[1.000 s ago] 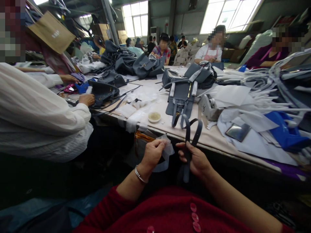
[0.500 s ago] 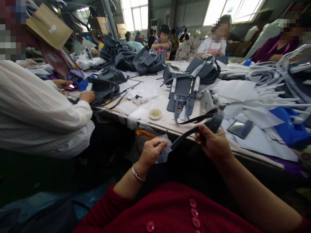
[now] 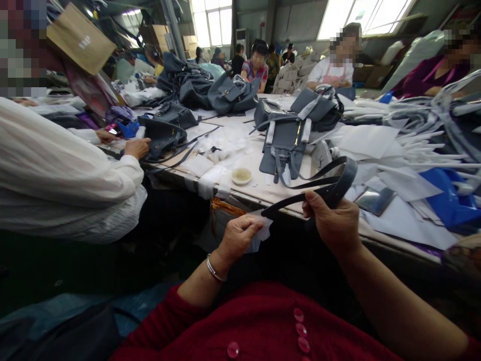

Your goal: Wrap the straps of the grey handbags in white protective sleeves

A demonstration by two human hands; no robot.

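A piece of thin white paper [image 3: 263,231] is pinched in my left hand [image 3: 240,234], its loose edge sticking out past the thumb. My right hand [image 3: 332,215] is closed around a dark grey strap [image 3: 289,202], whose free end reaches down to the paper. Beyond the right hand the strap curves up and loops back toward a dark grey bag [image 3: 283,143] lying on the table. White wrapping covers parts of that bag, and a gold zip shows on it. Whether the strap's tip touches my left fingers cannot be made out.
A small round dish [image 3: 241,176] stands near the edge of the table [image 3: 255,189]. To the right are a phone [image 3: 376,199], paper sheets and a blue holder [image 3: 447,195]. More grey bags [image 3: 180,75] are heaped farther back. At left, a co-worker's hand [image 3: 137,148] touches another bag.
The strap loop at my right hand has risen and opened wider. My left hand still pinches the paper, now lying closer over the strap's end. The view has shifted slightly.
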